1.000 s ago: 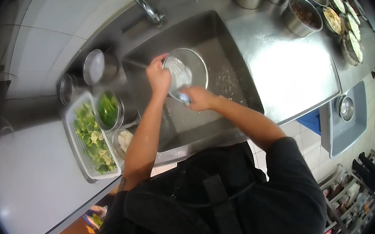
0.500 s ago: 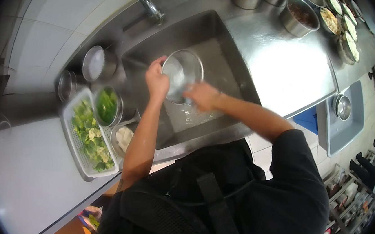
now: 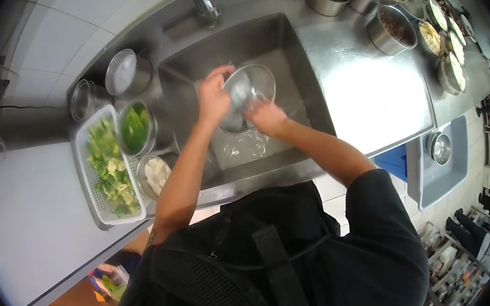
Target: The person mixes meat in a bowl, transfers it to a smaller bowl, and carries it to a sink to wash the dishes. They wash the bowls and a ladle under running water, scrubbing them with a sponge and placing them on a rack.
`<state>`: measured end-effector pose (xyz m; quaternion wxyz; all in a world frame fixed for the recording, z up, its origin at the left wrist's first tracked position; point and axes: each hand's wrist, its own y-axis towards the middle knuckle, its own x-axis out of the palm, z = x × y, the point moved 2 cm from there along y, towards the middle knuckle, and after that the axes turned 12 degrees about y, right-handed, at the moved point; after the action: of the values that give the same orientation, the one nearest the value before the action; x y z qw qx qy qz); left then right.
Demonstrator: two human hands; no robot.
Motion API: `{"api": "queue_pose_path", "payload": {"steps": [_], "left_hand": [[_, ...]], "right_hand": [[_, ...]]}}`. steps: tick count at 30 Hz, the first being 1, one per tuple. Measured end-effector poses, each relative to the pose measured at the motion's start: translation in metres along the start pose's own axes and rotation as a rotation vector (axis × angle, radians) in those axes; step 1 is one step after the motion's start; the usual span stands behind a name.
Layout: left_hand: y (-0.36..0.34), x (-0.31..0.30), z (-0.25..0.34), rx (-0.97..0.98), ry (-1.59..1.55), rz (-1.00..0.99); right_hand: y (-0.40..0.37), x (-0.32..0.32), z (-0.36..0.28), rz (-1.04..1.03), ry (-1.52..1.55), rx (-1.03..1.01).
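Note:
A round metal bowl (image 3: 241,85) is tilted above the sink (image 3: 306,94), its open side facing up towards me. My left hand (image 3: 213,98) grips the bowl's left rim, with the fingers around the outer side. My right hand (image 3: 266,117) is at the inside of the bowl, near its lower right rim. Its fingers are curled and partly blurred, and whatever is in them cannot be made out. Below the bowl, water (image 3: 244,147) glints on the sink's bottom.
Behind the sink stands a tap (image 3: 203,1). To the left are a white basket of cut greens (image 3: 112,170), a pot of green vegetables (image 3: 135,129) and a bowl of white chunks (image 3: 155,175). Metal pots (image 3: 391,31) stand back right; a grey tub (image 3: 447,166) sits at right.
The bowl and both hands have shifted slightly to the right in view. My right hand has moved within the bowl, and the left keeps its hold on the rim.

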<state>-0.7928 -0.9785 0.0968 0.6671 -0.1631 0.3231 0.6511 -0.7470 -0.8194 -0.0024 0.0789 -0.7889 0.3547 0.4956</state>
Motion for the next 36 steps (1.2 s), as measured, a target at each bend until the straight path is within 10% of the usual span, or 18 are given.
{"api": "queue_pose_path", "payload": {"steps": [6, 10, 12, 14, 15, 18, 25, 31, 36], "left_hand": [[-0.008, -0.003, -0.021, -0.041, 0.426, 0.301], [-0.018, 0.008, -0.018, -0.393, -0.010, 0.294], [-0.014, -0.002, -0.015, -0.393, 0.003, 0.281], [-0.010, -0.011, -0.013, -0.153, -0.004, 0.220], [-0.012, -0.008, -0.024, -0.071, 0.032, 0.216], [-0.017, 0.004, -0.006, 0.067, -0.011, 0.245], [-0.012, 0.028, -0.010, 0.029, 0.038, 0.306], [-0.006, 0.011, -0.037, -0.106, -0.006, 0.165], [-0.042, 0.046, -0.072, -0.464, 0.069, 0.161]], "right_hand": [[0.026, -0.027, -0.031, 0.134, 0.077, 0.062], [0.038, -0.003, -0.059, 0.474, 0.428, 0.347], [0.025, 0.016, -0.056, 0.289, 0.741, 0.550], [0.006, 0.015, -0.033, -0.031, 0.155, 0.106], [0.009, -0.003, -0.020, -0.375, -0.053, 0.125], [0.018, -0.022, -0.007, -0.491, -0.268, 0.045], [0.038, 0.042, -0.035, 0.189, 1.152, 0.377], [0.003, 0.008, -0.021, -0.189, 0.176, 0.203], [0.027, -0.015, -0.042, 0.096, 0.259, 0.307]]}}
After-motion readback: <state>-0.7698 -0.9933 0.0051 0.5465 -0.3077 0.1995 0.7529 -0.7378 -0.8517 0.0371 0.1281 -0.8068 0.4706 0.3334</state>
